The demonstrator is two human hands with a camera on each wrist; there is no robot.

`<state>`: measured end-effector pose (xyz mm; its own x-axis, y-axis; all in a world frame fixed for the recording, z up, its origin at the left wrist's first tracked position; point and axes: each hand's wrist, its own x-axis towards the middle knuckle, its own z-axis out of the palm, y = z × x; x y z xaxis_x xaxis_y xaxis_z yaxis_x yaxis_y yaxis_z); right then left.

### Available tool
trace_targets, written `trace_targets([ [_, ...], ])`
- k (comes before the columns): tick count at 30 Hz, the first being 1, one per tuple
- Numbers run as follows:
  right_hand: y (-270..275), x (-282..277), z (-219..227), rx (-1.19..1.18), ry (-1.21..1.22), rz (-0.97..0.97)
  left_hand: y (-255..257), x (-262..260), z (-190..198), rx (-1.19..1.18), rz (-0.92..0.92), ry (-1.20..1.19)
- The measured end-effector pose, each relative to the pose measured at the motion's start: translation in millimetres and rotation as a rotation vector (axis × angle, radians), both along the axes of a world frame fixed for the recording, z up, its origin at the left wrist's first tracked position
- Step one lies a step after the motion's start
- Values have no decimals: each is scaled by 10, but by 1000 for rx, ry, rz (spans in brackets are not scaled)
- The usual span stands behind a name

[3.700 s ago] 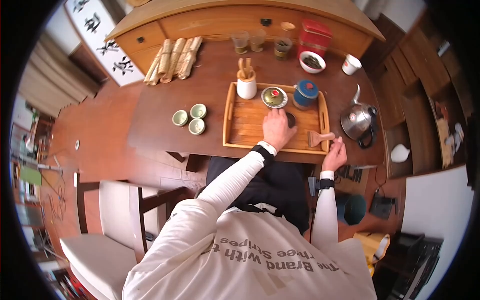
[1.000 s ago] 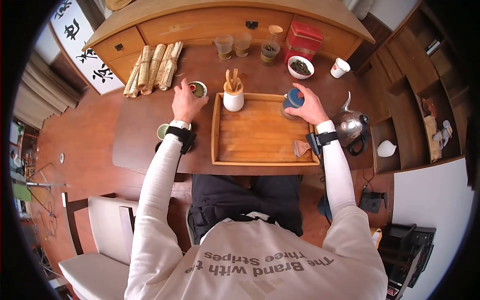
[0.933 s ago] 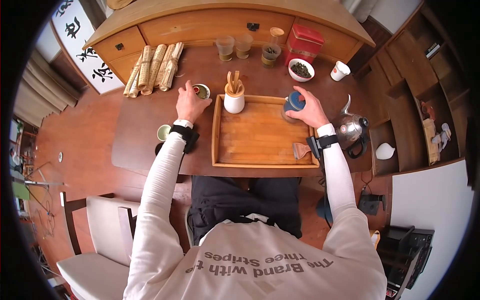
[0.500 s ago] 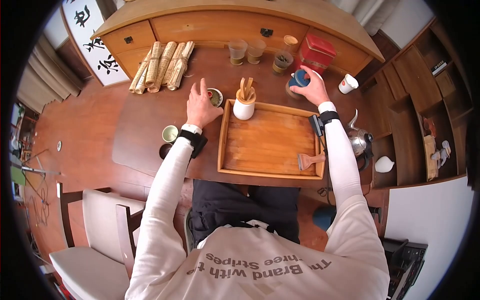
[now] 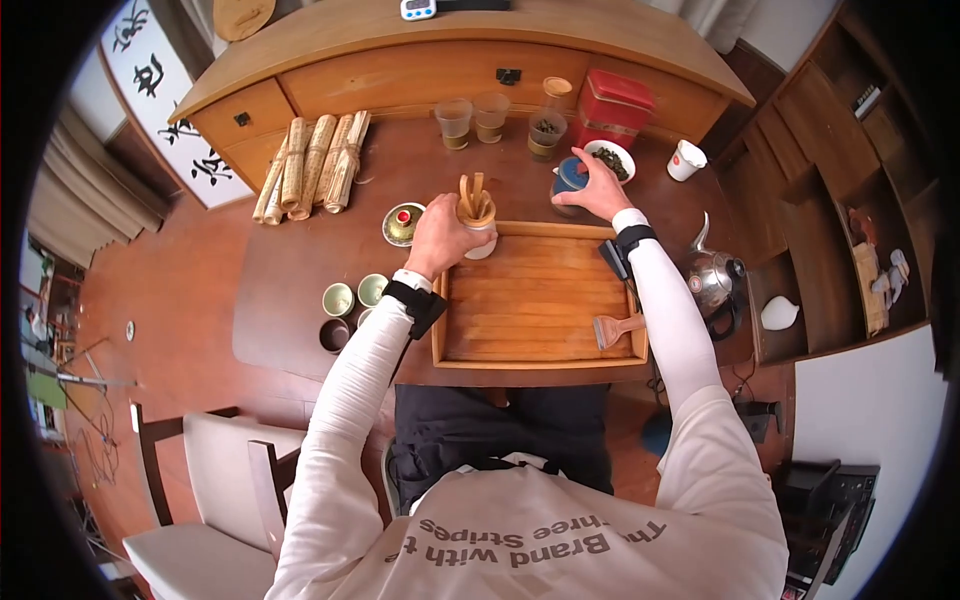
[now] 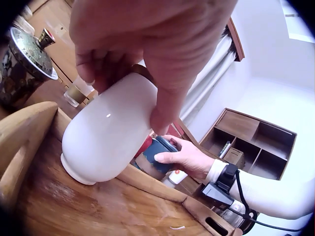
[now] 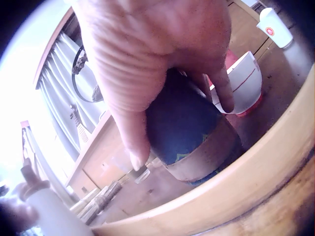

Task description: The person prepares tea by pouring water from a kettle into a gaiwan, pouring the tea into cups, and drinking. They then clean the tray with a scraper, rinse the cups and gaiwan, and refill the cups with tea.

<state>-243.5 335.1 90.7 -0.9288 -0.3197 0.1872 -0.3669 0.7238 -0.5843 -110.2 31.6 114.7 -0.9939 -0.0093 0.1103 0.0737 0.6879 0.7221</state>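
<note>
My left hand [image 5: 445, 238] grips a white tool holder [image 5: 481, 246] at the far left corner of the wooden tray [image 5: 540, 358]. Wooden tea tools [image 5: 474, 190] stick up from its mouth. In the left wrist view, thumb and fingers wrap the holder's upper part, its base close over the tray. Beyond the tray's far rim, my right hand [image 5: 602, 190] holds a blue tea canister [image 5: 568, 180] from above. Thumb and fingers straddle the canister [image 7: 189, 130] in the right wrist view. A lidded tea bowl [image 5: 402, 228] sits on the table left of the tray.
Green cups [image 5: 338, 299] and a dark cup [image 5: 335, 335] stand left of the tray. A brush [image 5: 615, 329] lies at its right end. The kettle [image 5: 712, 272] stands right; a bowl of tea leaves [image 5: 622, 150], red tin [image 5: 612, 108] and bamboo scrolls [image 5: 312, 165] are farther back.
The lidded bowl has gone from the tray to the table at left, and my left hand has left it for the tool holder. My right hand has carried the canister off the tray, farther back.
</note>
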Motion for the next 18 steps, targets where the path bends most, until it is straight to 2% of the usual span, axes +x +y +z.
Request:
trace_targets([
  [2,45,41,45,-17,-2,-3,28,16,4,-6,9,41],
  [4,112,100,113,-21,133,33,53,34,44,-11,19,76],
  [6,173,446,425,-112,123,-2,93,54,237,147,33,102],
  [7,203,636,498,-194,115,-27,114,25,341,143,25,99],
  [9,347,986,508,-158,148,-12,161,-132,500,179,62,177],
  [10,418,1211,541,-135,105,-13,160,-281,451,81,77,232],
  [11,501,1409,547,-110,65,-11,189,-395,420,82,73,231],
  [13,714,1769,479,33,141,-19,248,-584,354,-20,77,260],
  [15,896,2081,443,150,9,-79,302,-761,174,-34,69,254],
  [17,1070,2301,275,164,47,-65,372,-901,3,-32,87,107],
  [18,1117,2383,246,168,39,-84,406,-960,-100,-35,72,120],
])
